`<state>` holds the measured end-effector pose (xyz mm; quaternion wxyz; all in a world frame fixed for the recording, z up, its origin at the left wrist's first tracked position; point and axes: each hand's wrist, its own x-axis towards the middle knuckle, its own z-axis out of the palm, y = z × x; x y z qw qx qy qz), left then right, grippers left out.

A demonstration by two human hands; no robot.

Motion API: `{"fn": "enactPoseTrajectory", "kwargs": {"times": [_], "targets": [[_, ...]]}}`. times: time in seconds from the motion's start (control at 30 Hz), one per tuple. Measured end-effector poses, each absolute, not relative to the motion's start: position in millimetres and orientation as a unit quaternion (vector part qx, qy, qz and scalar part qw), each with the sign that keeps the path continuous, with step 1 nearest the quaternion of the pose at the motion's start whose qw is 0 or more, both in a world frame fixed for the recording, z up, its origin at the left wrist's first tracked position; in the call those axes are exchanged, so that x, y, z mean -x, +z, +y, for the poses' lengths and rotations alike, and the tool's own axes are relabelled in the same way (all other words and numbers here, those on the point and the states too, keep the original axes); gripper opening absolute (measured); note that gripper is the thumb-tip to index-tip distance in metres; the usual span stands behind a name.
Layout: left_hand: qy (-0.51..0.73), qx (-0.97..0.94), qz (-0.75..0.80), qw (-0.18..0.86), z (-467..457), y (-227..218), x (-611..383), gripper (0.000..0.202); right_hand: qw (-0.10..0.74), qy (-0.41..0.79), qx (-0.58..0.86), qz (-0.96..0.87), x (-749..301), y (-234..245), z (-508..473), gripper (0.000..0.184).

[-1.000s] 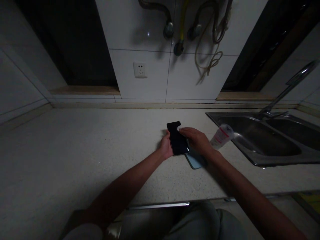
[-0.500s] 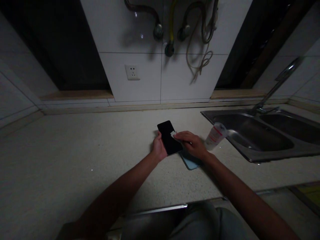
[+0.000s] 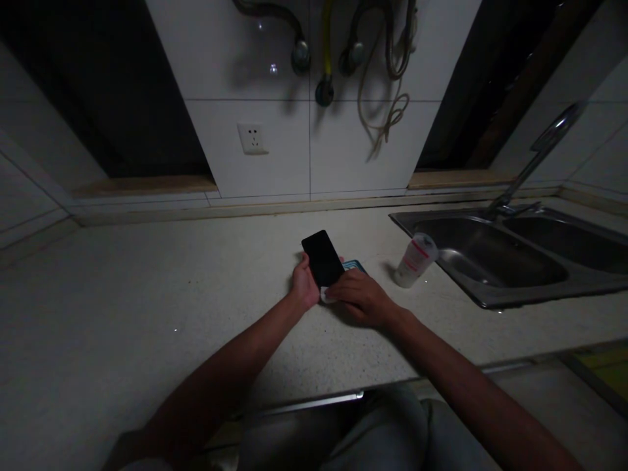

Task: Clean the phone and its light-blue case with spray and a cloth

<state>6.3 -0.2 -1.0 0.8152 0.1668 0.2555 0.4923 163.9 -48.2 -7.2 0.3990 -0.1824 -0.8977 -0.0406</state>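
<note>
My left hand [image 3: 305, 286] is closed around the left edge of a black smartphone [image 3: 322, 257], its dark screen facing up. In my right hand [image 3: 360, 297] is a small folded white tissue [image 3: 324, 294], pinched against the phone's lower end. The right fingers cover that end of the phone. Behind the right hand, a blue flat thing [image 3: 354, 265] lies on the counter, mostly hidden, so I cannot make out its kind. A clear plastic cup [image 3: 416, 260] with red print leans to the right of my right hand, near the sink.
The pale speckled counter [image 3: 147, 281] runs along a tiled wall. On the right is a steel double sink [image 3: 495, 258] with a tall faucet [image 3: 530, 160]. Above are a wall socket [image 3: 252, 139] and pipes with valves [image 3: 324, 90]. A drawer edge [image 3: 314, 403] lies below.
My right hand has slid the tissue down from the middle of the screen to the phone's lower end. The blue thing now shows above the hand instead of below it. The view has shifted slightly.
</note>
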Motion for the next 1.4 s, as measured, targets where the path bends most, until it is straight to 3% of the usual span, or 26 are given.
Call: {"fn": "enactPoseTrajectory", "kwargs": {"times": [0.17, 0.27, 0.63, 0.87, 1.2, 1.4], "targets": [[0.434, -0.177, 0.274, 0.840, -1.0, 3.9, -3.2, 0.062, 0.540, 0.006, 0.337, -0.771, -180.3, -5.5, -44.7, 0.028], [0.433, -0.202, 0.298, 0.826, -3.4, 7.7, -1.6, 0.063, 0.573, 0.059, 0.435, -0.692, -186.6, -6.4, -42.7, 0.027], [0.402, -0.260, 0.217, 0.850, -11.5, 0.6, 0.7, 0.060, 0.519, 0.102, 0.419, -0.738, -183.3, -12.0, -38.7, 0.030], [0.328, -0.214, 0.102, 0.915, -19.3, -2.4, -2.5, 0.045, 0.527, 0.151, 0.437, -0.713, -181.6, -13.3, -38.8, 0.029], [0.283, -0.185, 0.112, 0.934, -16.5, 1.5, 2.3, 0.081, 0.674, 0.123, 0.503, -0.526, -193.7, -17.4, -23.8, 0.024], [0.279, -0.203, 0.108, 0.932, -21.0, 4.8, -0.9, 0.088, 0.625, 0.105, 0.471, -0.613, -186.1, -16.4, -35.0, 0.031]]}}
